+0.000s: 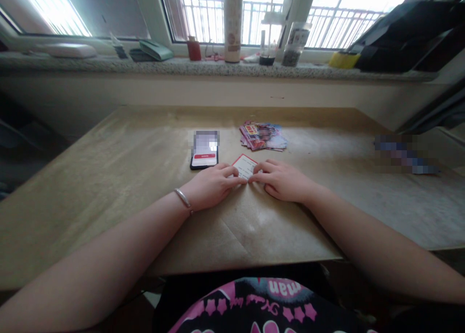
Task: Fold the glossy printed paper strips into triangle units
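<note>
A small white card with a red border (245, 166) lies on the wooden table (119, 178) in front of me. My left hand (210, 185), with a silver bangle at the wrist, pinches the card's near left edge with closed fingers. My right hand (281, 180) pinches its near right edge the same way. The fingertips of both hands meet at the card's lower corner. A black phone (204, 151) with a lit screen lies just beyond my left hand. A fanned pile of colourful cards (263, 136) lies beyond my right hand.
A stone window sill (203, 67) runs along the back with a tall cylinder (233, 23), a red cup (194, 49), a jar (296, 44) and a green case (156, 50). A blurred object (403, 153) lies at the table's right. Dark gear (403, 35) sits on the sill's right end.
</note>
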Demonstrator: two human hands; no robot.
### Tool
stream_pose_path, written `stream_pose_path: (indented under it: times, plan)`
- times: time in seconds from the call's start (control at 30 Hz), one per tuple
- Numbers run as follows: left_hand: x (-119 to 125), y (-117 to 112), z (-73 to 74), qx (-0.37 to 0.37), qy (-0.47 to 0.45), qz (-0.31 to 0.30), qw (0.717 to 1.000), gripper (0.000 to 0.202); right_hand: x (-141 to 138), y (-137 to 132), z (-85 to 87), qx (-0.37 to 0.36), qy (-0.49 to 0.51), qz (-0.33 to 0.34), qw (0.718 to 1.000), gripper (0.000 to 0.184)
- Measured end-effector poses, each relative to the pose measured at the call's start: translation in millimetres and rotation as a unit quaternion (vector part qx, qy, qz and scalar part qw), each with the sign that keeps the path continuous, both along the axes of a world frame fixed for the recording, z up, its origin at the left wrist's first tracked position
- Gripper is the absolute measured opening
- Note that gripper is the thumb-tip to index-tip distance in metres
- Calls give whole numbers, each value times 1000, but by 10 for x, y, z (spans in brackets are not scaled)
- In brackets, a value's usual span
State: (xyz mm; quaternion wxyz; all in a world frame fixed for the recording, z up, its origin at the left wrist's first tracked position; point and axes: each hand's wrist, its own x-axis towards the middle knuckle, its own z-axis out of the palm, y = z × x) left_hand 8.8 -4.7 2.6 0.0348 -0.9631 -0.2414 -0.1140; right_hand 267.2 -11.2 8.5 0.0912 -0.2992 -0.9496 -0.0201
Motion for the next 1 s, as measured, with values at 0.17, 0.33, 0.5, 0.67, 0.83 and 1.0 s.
stream_pose_path:
  times: [0.17, 0.33, 0.5, 0.67, 0.83, 1.0]
  plan:
    - [8, -3, 11, -6, 1, 0, 1000, 35, 12, 9, 28, -5, -2, 0, 1000, 41]
    - [-5, 8, 18, -5, -3, -7, 1000, 37, 38, -7, 63, -21, 9, -6, 1000, 41]
    - [2, 9, 20, 2, -2, -6, 1000, 37, 80, -23, 77, -27, 13, -15, 999, 41]
    - [11, 3, 28, 1, 7, -4, 1000, 37, 112, -20, 71, -35, 23, -19, 999, 41]
    - [13, -1, 27, 9, -6, -9, 1000, 35, 124, -22, 89, -33, 19, -23, 999, 42]
    - [22, -15, 34, 31, -28, -16, 999, 32, 160, -15, 117, -10, 20, -14, 1000, 37]
